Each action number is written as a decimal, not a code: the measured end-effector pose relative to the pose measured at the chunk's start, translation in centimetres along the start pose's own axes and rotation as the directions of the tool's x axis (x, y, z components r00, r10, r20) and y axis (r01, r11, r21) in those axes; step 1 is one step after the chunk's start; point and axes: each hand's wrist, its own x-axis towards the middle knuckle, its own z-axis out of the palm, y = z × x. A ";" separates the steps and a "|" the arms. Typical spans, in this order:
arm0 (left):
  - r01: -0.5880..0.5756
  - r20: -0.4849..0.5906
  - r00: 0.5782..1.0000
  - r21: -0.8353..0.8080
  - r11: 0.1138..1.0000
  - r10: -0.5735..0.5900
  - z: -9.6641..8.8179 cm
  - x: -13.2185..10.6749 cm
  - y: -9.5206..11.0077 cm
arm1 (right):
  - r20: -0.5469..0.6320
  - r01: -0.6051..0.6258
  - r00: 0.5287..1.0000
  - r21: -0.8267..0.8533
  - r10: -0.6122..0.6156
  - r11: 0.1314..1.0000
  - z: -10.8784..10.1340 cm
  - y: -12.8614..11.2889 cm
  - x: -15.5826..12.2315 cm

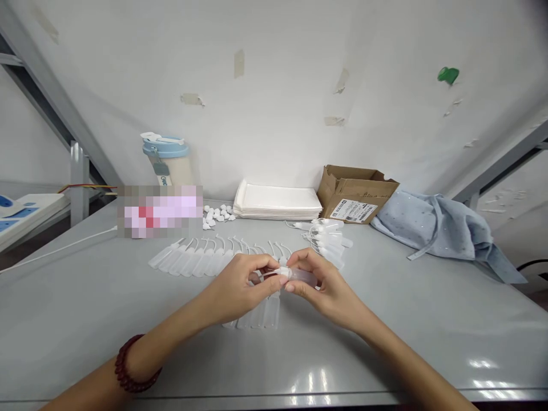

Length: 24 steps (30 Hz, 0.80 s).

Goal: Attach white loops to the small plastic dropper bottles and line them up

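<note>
A small translucent plastic bottle (305, 277) lies sideways between both hands above the table. My right hand (331, 288) is closed round its body with thumb and fingers. At the other end, my left hand (240, 288) pinches the white cap (283, 272), which has a thin white tail. Whether the cap is fully seated cannot be seen. Behind and left of my hands, a row of similar capped bottles (194, 261) lies with curved tails pointing away. Nearer to me, several translucent bottles (259, 315) lie side by side, their far ends hidden by my hands.
Loose white caps (217, 216) sit by a blurred pink item (171, 211). A lidded tumbler (169, 160), a stack of white envelopes (278, 202) and an open cardboard box (355, 197) line the wall. Capped bottles (329, 240) are heaped before the box; blue cloth (432, 222) lies right.
</note>
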 end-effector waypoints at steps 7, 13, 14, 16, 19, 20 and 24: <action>0.073 0.004 0.997 -0.057 0.996 -0.073 -0.3 0.2 0.0 | -0.098 0.120 0.985 -0.202 -0.142 0.972 0.1 0.7 0.1; 0.083 0.072 0.995 -0.107 0.991 -0.075 -0.3 0.2 -0.2 | -0.053 0.172 0.980 -0.255 -0.192 0.952 0.2 0.8 0.0; 0.078 0.077 0.995 -0.106 0.991 -0.070 -0.3 0.2 -0.3 | -0.033 0.173 0.982 -0.245 -0.186 0.954 0.3 0.7 -0.1; 0.062 0.084 0.995 -0.111 0.992 -0.053 -0.2 0.1 -0.4 | -0.004 0.165 0.985 -0.213 -0.170 0.963 0.3 0.4 -0.1; 0.026 0.094 0.995 -0.097 0.995 -0.017 0.1 0.0 -0.6 | 0.001 0.103 0.995 -0.142 -0.104 0.984 0.1 0.2 -0.1; 0.004 0.094 0.996 -0.059 0.998 0.001 0.2 0.0 -0.6 | 0.005 0.073 0.997 -0.121 -0.073 0.990 0.0 0.3 -0.1; -0.169 0.067 0.985 0.194 0.966 0.159 0.6 0.0 -1.0 | 0.060 -0.016 0.998 -0.059 0.020 0.998 -0.5 0.8 0.1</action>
